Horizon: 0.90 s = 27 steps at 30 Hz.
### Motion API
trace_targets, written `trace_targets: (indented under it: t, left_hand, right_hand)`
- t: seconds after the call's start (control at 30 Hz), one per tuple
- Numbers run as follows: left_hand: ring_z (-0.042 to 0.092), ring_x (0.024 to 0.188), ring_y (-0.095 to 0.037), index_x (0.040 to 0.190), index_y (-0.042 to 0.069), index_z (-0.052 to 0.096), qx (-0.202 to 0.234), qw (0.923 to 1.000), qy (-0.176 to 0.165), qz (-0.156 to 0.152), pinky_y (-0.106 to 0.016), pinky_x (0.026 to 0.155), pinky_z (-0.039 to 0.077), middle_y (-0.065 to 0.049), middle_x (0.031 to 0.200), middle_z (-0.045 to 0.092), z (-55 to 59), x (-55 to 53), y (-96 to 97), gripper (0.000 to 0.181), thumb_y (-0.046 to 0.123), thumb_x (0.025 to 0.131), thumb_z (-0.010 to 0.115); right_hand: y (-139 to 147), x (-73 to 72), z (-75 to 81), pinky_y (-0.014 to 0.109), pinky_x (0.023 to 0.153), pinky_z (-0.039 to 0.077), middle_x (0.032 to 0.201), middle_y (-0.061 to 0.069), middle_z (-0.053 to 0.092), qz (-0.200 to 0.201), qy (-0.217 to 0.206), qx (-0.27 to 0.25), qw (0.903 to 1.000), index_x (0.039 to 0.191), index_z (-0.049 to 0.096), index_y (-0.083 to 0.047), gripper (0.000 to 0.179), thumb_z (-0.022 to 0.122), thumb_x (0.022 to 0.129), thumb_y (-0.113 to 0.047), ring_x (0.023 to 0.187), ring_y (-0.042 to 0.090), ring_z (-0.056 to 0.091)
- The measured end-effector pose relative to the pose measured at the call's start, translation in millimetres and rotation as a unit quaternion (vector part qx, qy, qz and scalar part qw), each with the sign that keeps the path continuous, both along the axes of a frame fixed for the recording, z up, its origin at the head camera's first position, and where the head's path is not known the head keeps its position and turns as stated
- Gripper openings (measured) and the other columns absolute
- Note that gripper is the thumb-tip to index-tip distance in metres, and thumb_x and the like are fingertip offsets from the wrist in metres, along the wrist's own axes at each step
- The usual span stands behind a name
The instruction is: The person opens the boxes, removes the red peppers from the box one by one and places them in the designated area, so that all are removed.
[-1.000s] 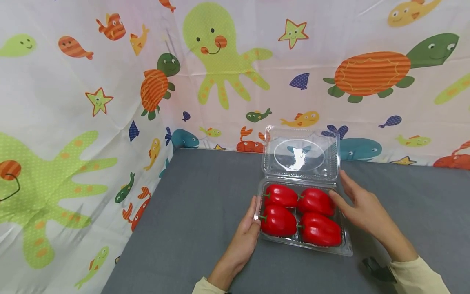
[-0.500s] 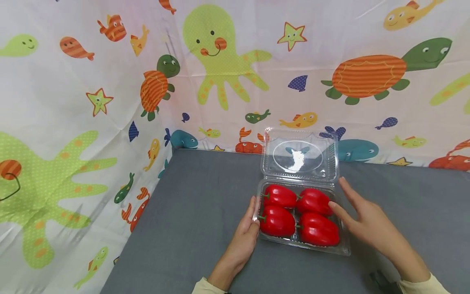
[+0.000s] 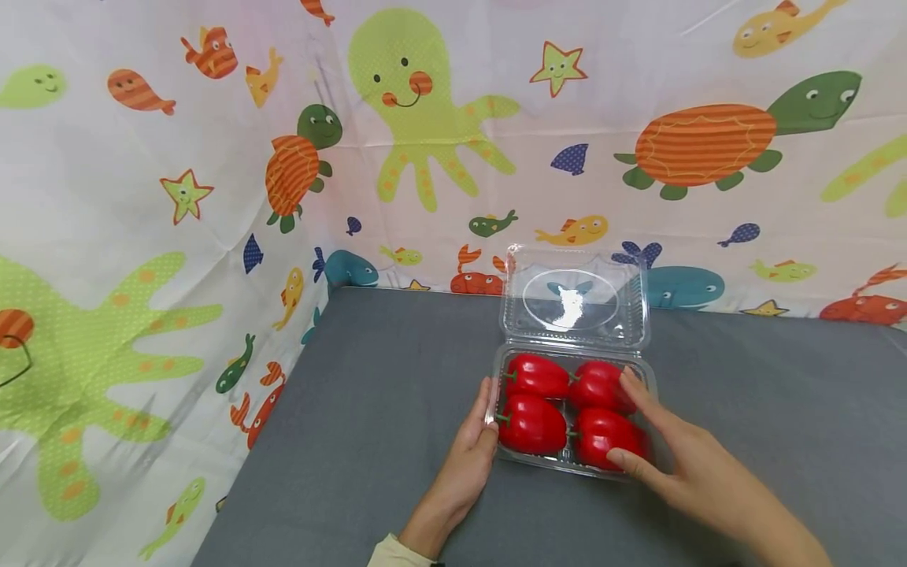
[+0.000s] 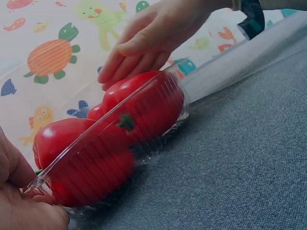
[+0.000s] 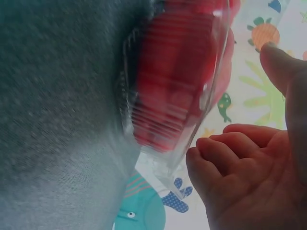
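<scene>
A clear plastic clamshell container (image 3: pixel 590 471) lies on the grey cloth with its lid (image 3: pixel 512 303) raised at the back. Several red bell peppers (image 3: pixel 533 425) with green stems sit inside it in two rows. My left hand (image 3: pixel 460 468) holds the container's left rim between thumb and fingers, as the left wrist view confirms. Over the container's right end hovers my right hand (image 3: pixel 697 465), fingers extended and thumb spread, partly covering the right-hand peppers (image 3: pixel 602 433). In the right wrist view that hand (image 5: pixel 254 177) appears apart from the container wall (image 5: pixel 165 129).
Grey cloth (image 3: pixel 383 394) covers the work surface around the container. A white fabric backdrop (image 3: pixel 453 102) printed with sea animals rises behind and at the left. The raised lid stands in front of the back fabric.
My right hand first drew slightly away from the container's right edge, then came left and over the right-hand peppers. My left hand keeps its hold on the left rim.
</scene>
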<state>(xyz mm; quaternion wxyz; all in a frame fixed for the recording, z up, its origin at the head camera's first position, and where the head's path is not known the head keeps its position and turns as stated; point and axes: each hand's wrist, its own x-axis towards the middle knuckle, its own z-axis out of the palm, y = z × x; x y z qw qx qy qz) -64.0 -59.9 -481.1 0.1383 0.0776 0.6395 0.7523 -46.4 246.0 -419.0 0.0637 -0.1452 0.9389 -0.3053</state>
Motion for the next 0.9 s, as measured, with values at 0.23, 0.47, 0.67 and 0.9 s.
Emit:
trace_targets:
  t: [0.23, 0.47, 0.67, 0.9]
  left_hand:
    - [0.008, 0.163, -0.016, 0.171, 0.015, 0.003, -0.004, 1.0, 0.002, -0.001, -0.044, 0.131, 0.015, 0.009, 0.176, 0.014, 1.0, -0.9, -0.8, 0.069, 0.006, 0.111, 0.036]
    - [0.008, 0.163, -0.014, 0.171, 0.016, 0.002, -0.009, 0.9999, -0.004, -0.007, -0.042, 0.13, 0.015, 0.01, 0.176, 0.013, 1.4, -1.3, -1.2, 0.07, 0.005, 0.111, 0.035]
    - [0.006, 0.163, -0.018, 0.171, 0.014, 0.003, 0.0, 1.0, 0.003, -0.007, -0.044, 0.131, 0.014, 0.006, 0.177, 0.012, -0.1, -0.7, -0.8, 0.068, 0.005, 0.111, 0.034]
    - [0.005, 0.163, -0.017, 0.171, 0.015, 0.004, 0.0, 0.9999, 0.006, -0.009, -0.044, 0.131, 0.011, 0.005, 0.177, 0.011, 1.5, 0.3, -1.6, 0.067, 0.004, 0.112, 0.033]
  right_hand:
    - [-9, 7.8, -6.2, 0.044, 0.073, 0.066, 0.155, 0.019, 0.054, -0.002, 0.006, 0.015, 0.9999, 0.171, 0.019, -0.034, 0.114, 0.084, 0.081, -0.062, 0.127, 0.047, 0.061]
    - [-17, 9.5, -9.6, 0.048, 0.071, 0.066, 0.157, 0.02, 0.052, -0.006, 0.001, 0.031, 0.9995, 0.17, 0.02, -0.037, 0.116, 0.086, 0.078, -0.063, 0.128, 0.051, 0.06]
    - [-20, 7.8, -9.2, 0.05, 0.073, 0.066, 0.159, 0.02, 0.051, -0.007, 0.006, 0.042, 0.9991, 0.169, 0.027, -0.033, 0.109, 0.084, 0.081, -0.062, 0.128, 0.052, 0.06]
    - [-20, 3.8, -6.5, 0.048, 0.073, 0.066, 0.161, 0.017, 0.049, 0.0, 0.007, 0.051, 0.9987, 0.167, 0.037, -0.026, 0.102, 0.082, 0.083, -0.063, 0.126, 0.05, 0.062]
